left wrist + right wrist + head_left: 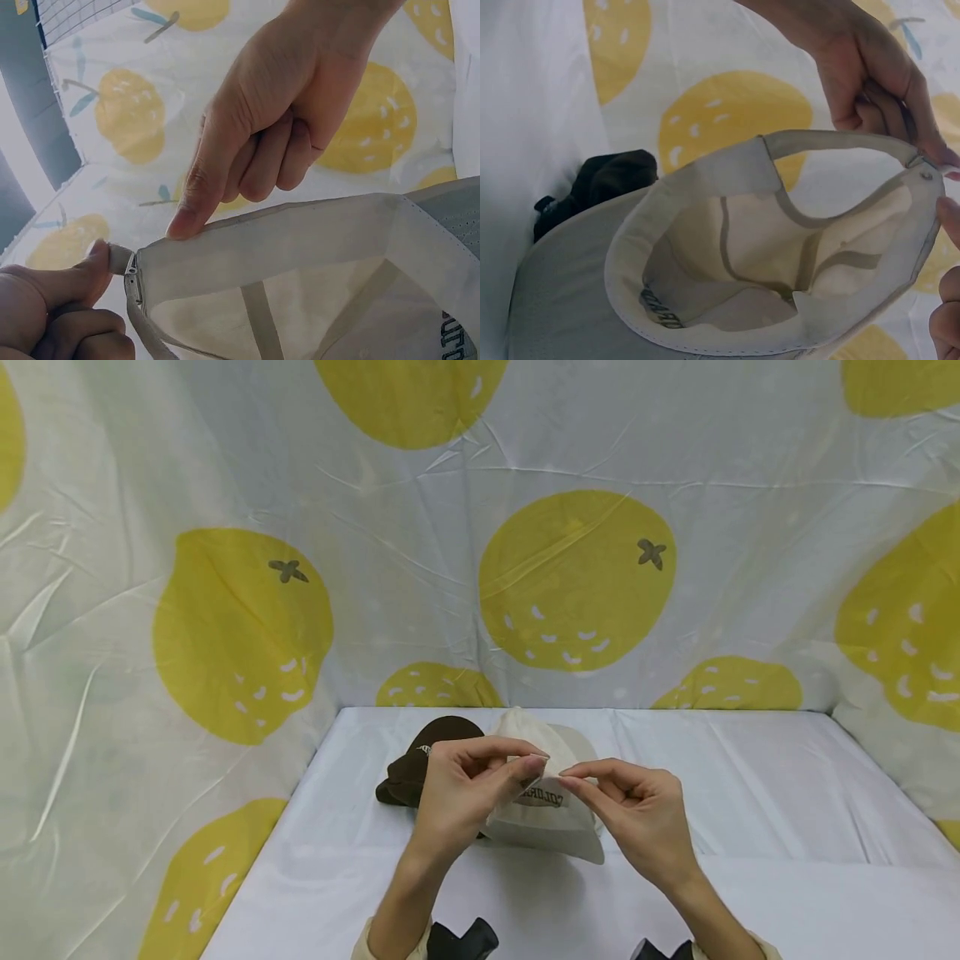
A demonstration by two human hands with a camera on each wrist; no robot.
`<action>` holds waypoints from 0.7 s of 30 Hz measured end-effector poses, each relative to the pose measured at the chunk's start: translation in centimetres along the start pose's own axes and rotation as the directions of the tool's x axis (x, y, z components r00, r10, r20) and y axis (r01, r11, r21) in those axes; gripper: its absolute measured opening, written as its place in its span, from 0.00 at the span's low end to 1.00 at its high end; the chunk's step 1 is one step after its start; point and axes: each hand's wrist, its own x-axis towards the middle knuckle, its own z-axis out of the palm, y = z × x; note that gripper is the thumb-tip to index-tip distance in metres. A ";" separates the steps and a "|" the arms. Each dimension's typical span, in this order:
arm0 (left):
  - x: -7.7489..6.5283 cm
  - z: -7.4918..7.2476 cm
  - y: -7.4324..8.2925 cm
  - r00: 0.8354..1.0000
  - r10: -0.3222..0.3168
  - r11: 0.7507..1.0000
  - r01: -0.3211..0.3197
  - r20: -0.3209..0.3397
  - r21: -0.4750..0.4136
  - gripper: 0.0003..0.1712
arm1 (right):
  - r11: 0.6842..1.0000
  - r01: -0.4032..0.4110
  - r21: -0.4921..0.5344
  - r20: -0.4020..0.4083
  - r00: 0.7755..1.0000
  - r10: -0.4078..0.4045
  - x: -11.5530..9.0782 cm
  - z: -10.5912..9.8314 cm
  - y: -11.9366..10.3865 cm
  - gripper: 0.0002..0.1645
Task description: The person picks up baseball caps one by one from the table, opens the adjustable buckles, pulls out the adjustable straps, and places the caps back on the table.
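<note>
A cream baseball cap point(517, 727) with a grey brim point(551, 839) and dark lettering hangs between both hands, brim downward over the table. Its hollow inside shows in the right wrist view, with a back strap point(840, 141) and a small metal buckle point(133, 279). My left hand point(468, 785) pinches the light strap end that sticks out past the buckle. Beside the buckle, my right hand point(641, 810) pinches the edge of the cap's band point(262, 232) between thumb and forefinger. The right hand is partly cut off in the right wrist view.
A dark brown cap point(412, 768) sits on the white-covered table point(765, 793) behind and left of the cream one, partly hidden by my left hand. A lemon-print cloth point(405, 568) walls the table at the back and sides.
</note>
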 end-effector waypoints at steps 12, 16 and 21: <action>0.0 0.5 0.1 0.994 0.018 0.996 -0.028 -0.106 -0.090 0.07 | 0.995 0.096 -0.023 0.000 0.995 -0.096 0.1 0.1 -0.3 0.19; 0.0 0.8 0.0 0.991 0.035 0.995 -0.047 -0.132 -0.088 0.07 | 0.992 0.127 -0.019 0.000 0.992 -0.127 0.2 0.0 -0.3 0.20; 0.0 0.8 -0.1 0.982 0.100 0.993 -0.110 -0.163 -0.052 0.04 | 0.988 0.156 -0.005 0.001 0.988 -0.156 0.4 -0.1 -0.3 0.21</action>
